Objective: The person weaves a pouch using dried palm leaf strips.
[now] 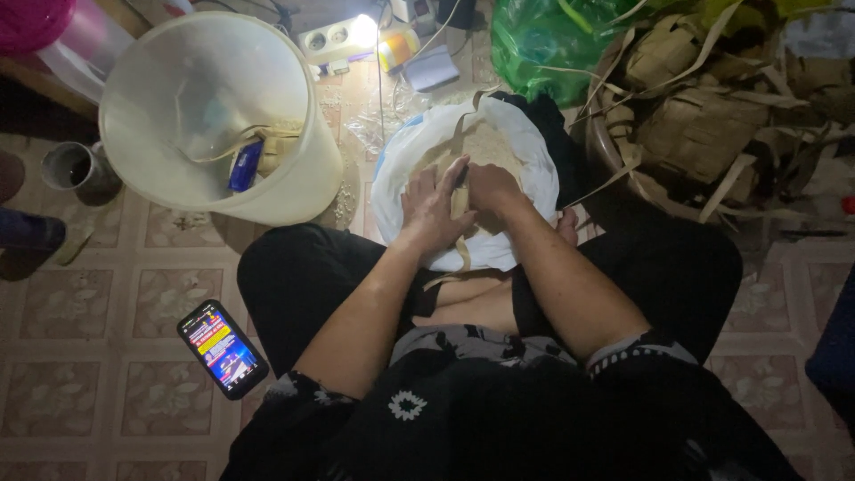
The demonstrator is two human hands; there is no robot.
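— Patterned floor tiles [89, 303], dimly lit; what lies at the left?

— First a lit phone [223, 348] on the tiles; above it a pale plastic bucket [218, 116] tipped on its side.

— And the hands?

— Both over a white bag of grain [463, 183] resting between the knees; the left hand [432, 209] lies with fingers spread flat on it; the right hand [492, 189] is curled round a pale leaf strip [460, 233] that trails toward the lap.

— Further right?

— One basket [704, 125] heaped with woven leaf pouches; behind it a green plastic bag [543, 40].
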